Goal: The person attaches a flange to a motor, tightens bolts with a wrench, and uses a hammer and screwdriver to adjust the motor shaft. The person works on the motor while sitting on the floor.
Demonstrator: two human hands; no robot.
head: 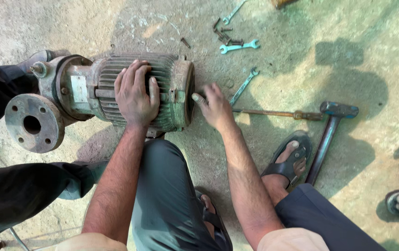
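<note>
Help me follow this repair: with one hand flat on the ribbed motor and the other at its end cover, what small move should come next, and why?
Probably the right hand should pick up the teal open-ended spanner lying just beyond its fingers. The left hand already steadies the grey-green ribbed motor body, and the right hand's fingers rest empty at the round metal end cover.

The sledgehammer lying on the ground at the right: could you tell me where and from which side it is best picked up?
Grip the sledgehammer on its long handle, probably near the blue head to balance the weight. Come from above on its right side: the handle lies flat, and a sandalled foot sits close on its left.
</note>
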